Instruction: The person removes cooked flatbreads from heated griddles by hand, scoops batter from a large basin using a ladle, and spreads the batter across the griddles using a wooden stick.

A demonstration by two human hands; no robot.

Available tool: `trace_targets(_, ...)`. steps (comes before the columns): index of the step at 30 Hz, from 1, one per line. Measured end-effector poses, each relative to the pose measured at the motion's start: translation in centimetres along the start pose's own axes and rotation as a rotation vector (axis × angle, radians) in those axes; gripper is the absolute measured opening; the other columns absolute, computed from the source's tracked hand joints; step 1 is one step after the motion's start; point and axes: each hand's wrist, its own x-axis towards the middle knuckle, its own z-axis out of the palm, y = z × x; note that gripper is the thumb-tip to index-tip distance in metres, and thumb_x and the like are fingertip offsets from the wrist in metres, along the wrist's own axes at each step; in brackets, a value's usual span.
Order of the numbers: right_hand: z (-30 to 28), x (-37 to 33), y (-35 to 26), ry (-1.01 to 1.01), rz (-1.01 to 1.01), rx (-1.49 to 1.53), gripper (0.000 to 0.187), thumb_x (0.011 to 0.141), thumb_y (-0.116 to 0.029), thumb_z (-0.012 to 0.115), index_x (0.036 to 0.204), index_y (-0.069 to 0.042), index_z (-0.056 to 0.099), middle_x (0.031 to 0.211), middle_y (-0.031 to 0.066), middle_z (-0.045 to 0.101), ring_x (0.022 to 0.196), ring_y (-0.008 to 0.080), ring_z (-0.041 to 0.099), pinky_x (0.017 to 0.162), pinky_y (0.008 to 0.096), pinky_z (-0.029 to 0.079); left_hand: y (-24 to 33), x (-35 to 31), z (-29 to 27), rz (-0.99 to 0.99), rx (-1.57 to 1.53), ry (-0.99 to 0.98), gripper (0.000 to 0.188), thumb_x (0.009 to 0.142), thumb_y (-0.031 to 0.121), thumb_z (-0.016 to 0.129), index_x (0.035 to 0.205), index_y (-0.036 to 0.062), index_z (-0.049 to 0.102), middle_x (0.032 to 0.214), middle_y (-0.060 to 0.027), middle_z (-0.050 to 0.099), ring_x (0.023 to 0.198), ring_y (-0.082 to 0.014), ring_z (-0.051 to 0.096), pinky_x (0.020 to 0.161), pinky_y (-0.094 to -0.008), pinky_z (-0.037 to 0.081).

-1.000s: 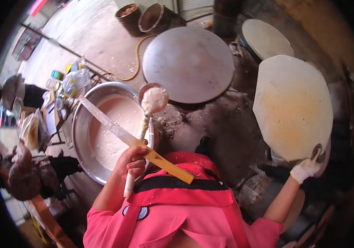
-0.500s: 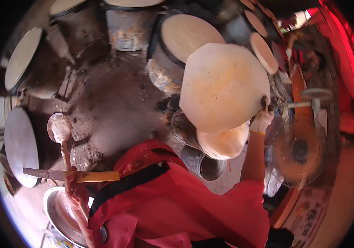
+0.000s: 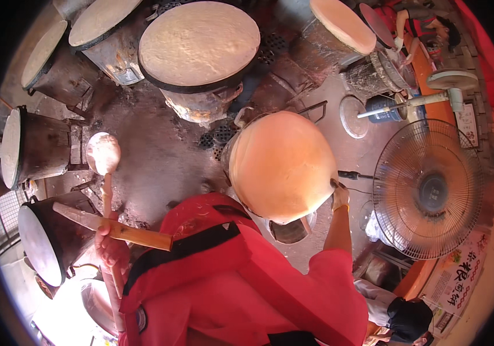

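A broad, thin, pale-golden pancake [image 3: 281, 164] lies over a round support right of the middle, which it mostly hides. At its right edge, my right hand [image 3: 340, 196], in a pale glove, is closed, with dark fingertips on the rim. On the left, my left hand [image 3: 110, 251] is wrapped round the long wooden handle of a ladle [image 3: 103, 153], its bowl up and coated with batter. The same hand grips a flat scraper [image 3: 137, 235] with a wooden handle and a narrow blade, lying across the ladle handle.
Round griddles on drum stoves [image 3: 201, 46] curve round the far side and left, one grey griddle [image 3: 40, 245] nearest. A large caged fan [image 3: 428, 190] stands at right. A metal basin [image 3: 98, 305] is at lower left. Other people [image 3: 411, 320] are at the right edge.
The pancake, lifted and tilted before, now lies lower and flatter, with my right hand still at its edge. My view has shifted; my left hand keeps the ladle and scraper.
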Motion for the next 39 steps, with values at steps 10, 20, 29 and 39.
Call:
trace_targets(10, 8.5, -6.0, -10.9, 0.369, -0.233, -0.789, 0.047, 0.091, -0.034, 0.071, 0.133, -0.015, 0.061, 0.136, 0.016, 0.057, 0.111, 0.0311, 0.065, 0.091, 0.042, 0.054, -3.3, -0.9, 0.3, 0.004, -0.109, -0.151, 0.042, 0.105, 0.015, 0.038, 0.143, -0.0015, 0.043, 0.053, 0.0024, 0.032, 0.039, -0.0092, 0.038, 0.036, -0.0267, 0.04)
trace_targets(20, 41.1, -23.4, -6.1, -1.186, -0.599, -0.029, 0.019, 0.099, -0.001, 0.056, 0.116, 0.004, 0.064, 0.111, 0.0083, 0.068, 0.1, 0.0161, 0.063, 0.09, 0.0282, 0.054, 0.7, -11.8, -5.6, 0.271, -0.274, -0.066, 0.02, 0.101, 0.013, 0.045, 0.111, 0.0093, 0.062, 0.052, 0.0049, 0.034, 0.036, -0.006, 0.035, 0.031, -0.0222, 0.034)
trace_targets(29, 36.1, -83.1, 5.7, -2.65, -1.257, -1.16, 0.049, 0.098, -0.027, 0.059, 0.142, -0.008, 0.049, 0.125, 0.0193, 0.065, 0.114, 0.0314, 0.063, 0.097, 0.0412, 0.051, 4.4, -31.2, -18.0, 0.702, -0.45, 0.028, 0.025, 0.105, 0.02, 0.045, 0.082, 0.0104, 0.049, 0.044, 0.0051, 0.032, 0.033, -0.0055, 0.031, 0.032, -0.0224, 0.036)
trace_targets(39, 36.4, -96.4, 27.2, -2.596, -1.434, -1.71, 0.056, 0.101, -0.035, 0.048, 0.153, -0.021, 0.034, 0.132, 0.0219, 0.06, 0.119, 0.0416, 0.058, 0.101, 0.0474, 0.047, 2.7, -47.5, -41.7, 1.165, -0.354, 0.927, 0.017, 0.096, 0.008, 0.058, 0.089, 0.0123, 0.043, 0.056, 0.0056, 0.036, 0.038, -0.0055, 0.035, 0.03, -0.025, 0.033)
